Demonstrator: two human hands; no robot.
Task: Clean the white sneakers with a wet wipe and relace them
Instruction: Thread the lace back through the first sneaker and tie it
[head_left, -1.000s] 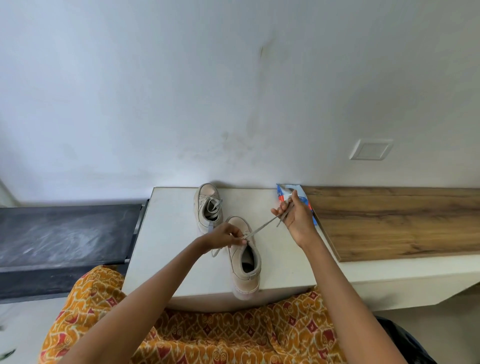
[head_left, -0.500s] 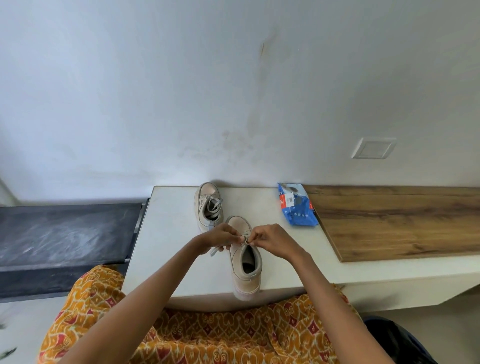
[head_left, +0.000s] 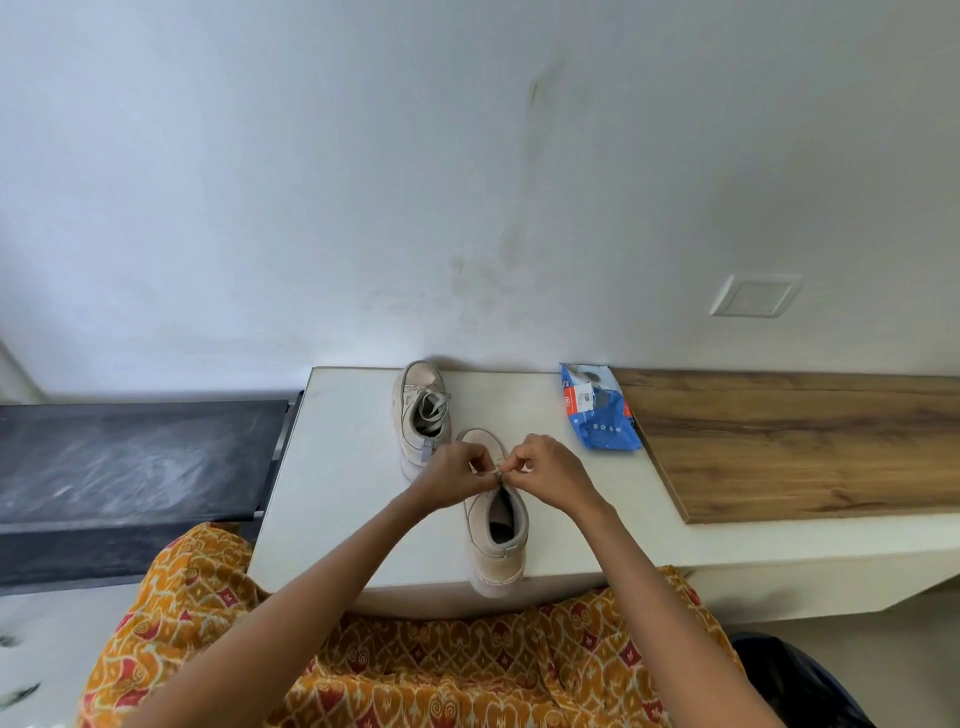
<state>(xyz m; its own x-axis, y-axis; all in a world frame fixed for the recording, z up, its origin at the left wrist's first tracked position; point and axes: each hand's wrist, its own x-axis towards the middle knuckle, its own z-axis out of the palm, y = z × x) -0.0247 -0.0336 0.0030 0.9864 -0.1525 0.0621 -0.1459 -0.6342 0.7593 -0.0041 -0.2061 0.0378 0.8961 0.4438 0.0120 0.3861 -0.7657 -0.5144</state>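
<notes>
Near sneaker: on white tabletop, toe toward wall, heel overhanging front edge. Left hand and right hand: fingers curled, fingertips meeting over the throat of the shoe, both pinching the lace close to the eyelets. Second sneaker: just behind and left of the first, near back edge, lace lying loose in its opening. Blue wet-wipe pack: near back edge, beside the wooden board covering the right stretch of the surface, well apart from the hands. Bare surface left of the shoes up to the left edge; bare strip between near sneaker and board. Versus one second ago: right hand back from beside the pack to the shoe, lace no longer drawn out taut; sneakers and pack unmoved.
</notes>
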